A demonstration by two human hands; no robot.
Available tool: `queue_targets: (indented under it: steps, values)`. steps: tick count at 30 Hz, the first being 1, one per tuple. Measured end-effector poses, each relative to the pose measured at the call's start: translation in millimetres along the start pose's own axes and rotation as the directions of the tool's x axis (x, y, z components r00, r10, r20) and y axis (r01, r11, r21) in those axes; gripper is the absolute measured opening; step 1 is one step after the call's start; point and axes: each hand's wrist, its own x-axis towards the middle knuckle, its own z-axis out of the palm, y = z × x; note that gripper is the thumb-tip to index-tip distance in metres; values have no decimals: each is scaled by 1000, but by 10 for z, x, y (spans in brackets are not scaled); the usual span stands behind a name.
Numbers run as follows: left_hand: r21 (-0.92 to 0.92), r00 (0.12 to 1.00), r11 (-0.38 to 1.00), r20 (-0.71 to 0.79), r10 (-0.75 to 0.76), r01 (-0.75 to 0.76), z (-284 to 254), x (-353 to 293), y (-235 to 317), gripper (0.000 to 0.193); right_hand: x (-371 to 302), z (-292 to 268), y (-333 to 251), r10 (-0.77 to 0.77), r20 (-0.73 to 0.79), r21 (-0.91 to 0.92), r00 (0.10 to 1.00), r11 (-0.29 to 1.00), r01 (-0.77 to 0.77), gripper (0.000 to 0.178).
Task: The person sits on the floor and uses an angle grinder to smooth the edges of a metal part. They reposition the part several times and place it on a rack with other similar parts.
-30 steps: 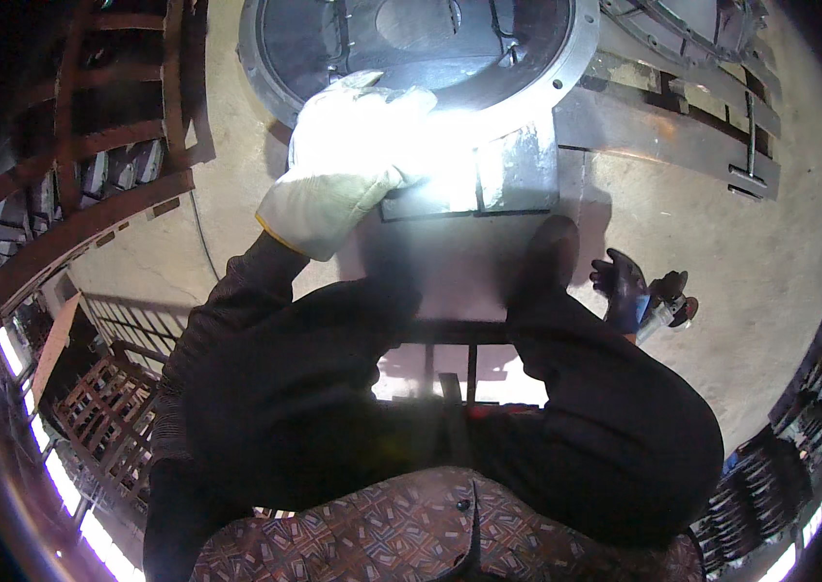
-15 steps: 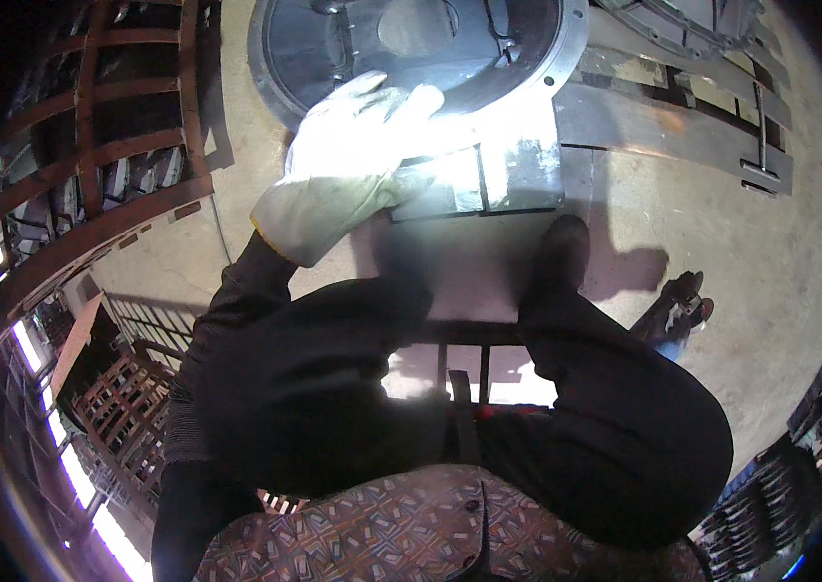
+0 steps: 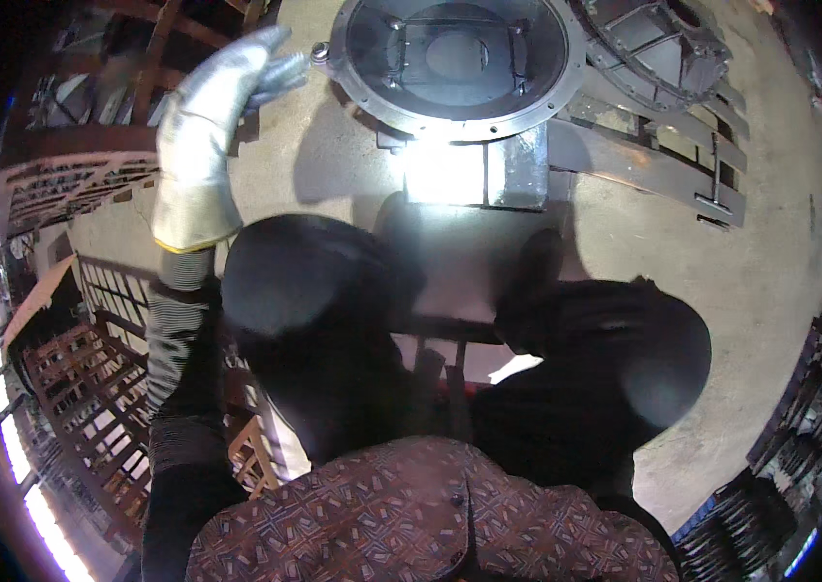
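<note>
My left hand (image 3: 205, 131), in a pale work glove with a yellow-edged cuff, is raised just left of a round metal housing (image 3: 411, 123). Its fingers stretch forward, thumb and fingers apart, with nothing visible in them. The fingertips come close to a small lug (image 3: 320, 53) on the housing's left side, with a gap between. The housing has a wide flanged rim with bolt holes and a dark hollow inside. It rests above a shiny rectangular metal block (image 3: 524, 175), where bright light washes out part of the surface. My right hand is out of view.
To the right of the housing, a second ribbed casting (image 3: 658, 58) sits near a slatted frame (image 3: 639, 184). Brown metal racks (image 3: 86, 141) stand on the left, with a lattice crate (image 3: 91, 407) lower down. Dark stacked parts (image 3: 770, 495) line the lower right.
My left hand has left the near edge of the housing and moved out to its left. The view has shifted, so the housing's interior shows more fully. My knees have spread wider.
</note>
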Motion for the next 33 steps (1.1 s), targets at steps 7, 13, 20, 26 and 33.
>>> queue_targets:
  steps: [7, 13, 20, 26, 33]
  values:
    - [-214, 915, 921, 174, 364, -326, 181, -1035, 1082, 58, -160, -532, -1081, -369, 90, -40, 925, 927, 374, 52]
    - [-537, 673, 822, 539, 508, -190, 964, -1527, 1283, 44, -1430, -565, -2654, -533, 228, 429, 815, 806, 408, 63]
    - [-778, 483, 408, 621, 617, 479, 1645, -1742, 1053, 33, -2024, 177, -2713, -312, 466, 627, 828, 776, -60, 73]
    - [-678, 675, 734, 562, 479, 44, 1586, -1635, 534, 35, -1812, 717, -2826, -225, 747, 351, 625, 933, -84, 62]
    - [-320, 752, 947, 627, 205, 9, 1539, -1436, 291, 33, -1261, 1377, -2572, -325, 683, 202, 654, 945, 258, 49]
